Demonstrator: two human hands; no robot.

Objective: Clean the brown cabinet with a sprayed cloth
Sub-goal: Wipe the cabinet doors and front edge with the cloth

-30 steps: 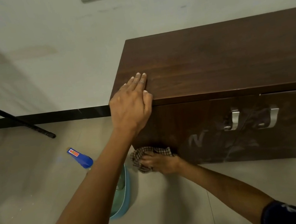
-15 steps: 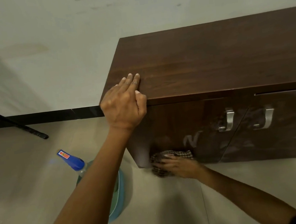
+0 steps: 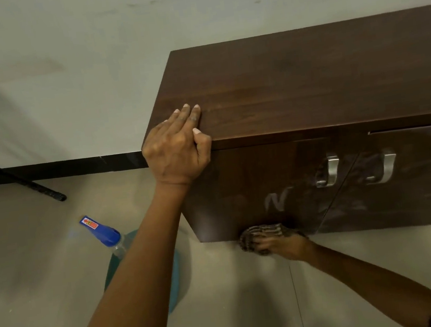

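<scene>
The left hand (image 3: 177, 149) rests on the top corner of the dark brown wooden cabinet (image 3: 308, 82), fingers pressed together, thumb hooked over the front edge. The right hand (image 3: 285, 244), its fingers too blurred to read, presses the crumpled checked cloth (image 3: 262, 235) against the door's bottom edge. The cloth could slip off below the edge, leaving the pale smears above the fingertips.

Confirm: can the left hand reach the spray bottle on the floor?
Probably yes. The left hand rests on the cabinet corner holding nothing, and the spray bottle sits right below that forearm with nothing between them.
</scene>
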